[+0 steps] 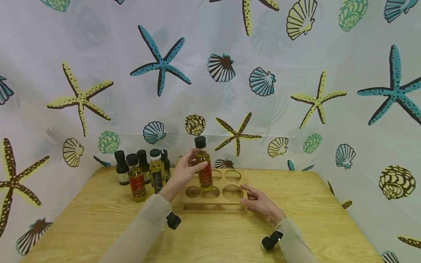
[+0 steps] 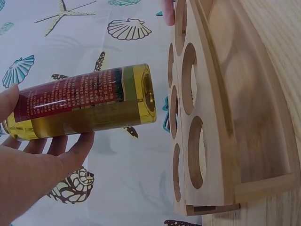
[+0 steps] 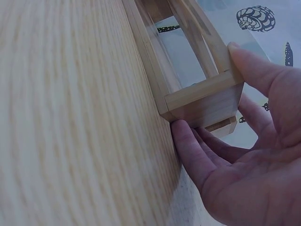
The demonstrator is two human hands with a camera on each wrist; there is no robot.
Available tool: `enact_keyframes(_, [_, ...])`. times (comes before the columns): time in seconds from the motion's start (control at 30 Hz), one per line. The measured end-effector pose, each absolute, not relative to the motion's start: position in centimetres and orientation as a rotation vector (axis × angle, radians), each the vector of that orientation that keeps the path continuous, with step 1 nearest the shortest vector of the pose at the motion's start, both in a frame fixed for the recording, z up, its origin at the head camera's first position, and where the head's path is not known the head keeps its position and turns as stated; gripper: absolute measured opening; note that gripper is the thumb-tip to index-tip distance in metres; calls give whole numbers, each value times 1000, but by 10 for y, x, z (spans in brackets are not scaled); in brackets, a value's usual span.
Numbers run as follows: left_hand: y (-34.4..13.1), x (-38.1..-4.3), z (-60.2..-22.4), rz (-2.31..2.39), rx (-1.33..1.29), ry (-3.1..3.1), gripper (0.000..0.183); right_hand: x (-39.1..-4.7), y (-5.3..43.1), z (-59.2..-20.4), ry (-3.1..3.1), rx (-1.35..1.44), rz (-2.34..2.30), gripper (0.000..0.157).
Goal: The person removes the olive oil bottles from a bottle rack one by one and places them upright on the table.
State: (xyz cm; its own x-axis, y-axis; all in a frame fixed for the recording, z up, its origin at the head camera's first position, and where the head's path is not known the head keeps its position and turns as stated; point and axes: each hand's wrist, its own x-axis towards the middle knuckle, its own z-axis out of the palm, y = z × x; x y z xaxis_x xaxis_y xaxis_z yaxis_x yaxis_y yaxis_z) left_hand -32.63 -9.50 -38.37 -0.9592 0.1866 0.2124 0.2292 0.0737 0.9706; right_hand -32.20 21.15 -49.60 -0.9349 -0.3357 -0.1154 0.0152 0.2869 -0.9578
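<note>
My left hand (image 1: 186, 168) grips a glass oil bottle (image 1: 205, 171) with a black cap, red label and yellow oil. In the left wrist view the bottle's base (image 2: 146, 94) is apart from the round holes of a wooden bottle rack (image 2: 221, 155). Seen from the head, the bottle is upright and overlaps the front middle hole. My right hand (image 1: 261, 204) holds the rack's right end. In the right wrist view, one fingertip (image 3: 233, 47) lies at the upper edge and another (image 3: 179, 126) at the bottom corner of the end piece.
Left of the rack stand several bottles: a red-labelled oil bottle (image 1: 137, 182), a squarer yellow one (image 1: 157, 173) with a dark label, and dark bottles (image 1: 122, 170) behind. A patterned cloth (image 1: 210, 106) hangs behind the wooden table (image 1: 210, 233) and along its sides.
</note>
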Motion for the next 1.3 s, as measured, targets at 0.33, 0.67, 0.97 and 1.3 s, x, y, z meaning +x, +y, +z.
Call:
enact_keyframes(0.33, [-105, -317, -387, -2054, -440, -2275, 49, -317, 211, -495, 2234, -282, -1693, 69])
enact_keyframes(0.67, [-120, -311, -388, -1974, -415, -2305, 54, -317, 211, -494, 2225, -272, -1712, 68])
enact_keyframes(0.97, [-141, -305, -387, -1850, -315, -2382, 61, -319, 209, -496, 2233, -262, -1711, 68])
enact_keyframes(1.3, [-165, -298, -382, -1735, -364, -2468, 57, -320, 208, -493, 2244, -273, -1718, 66])
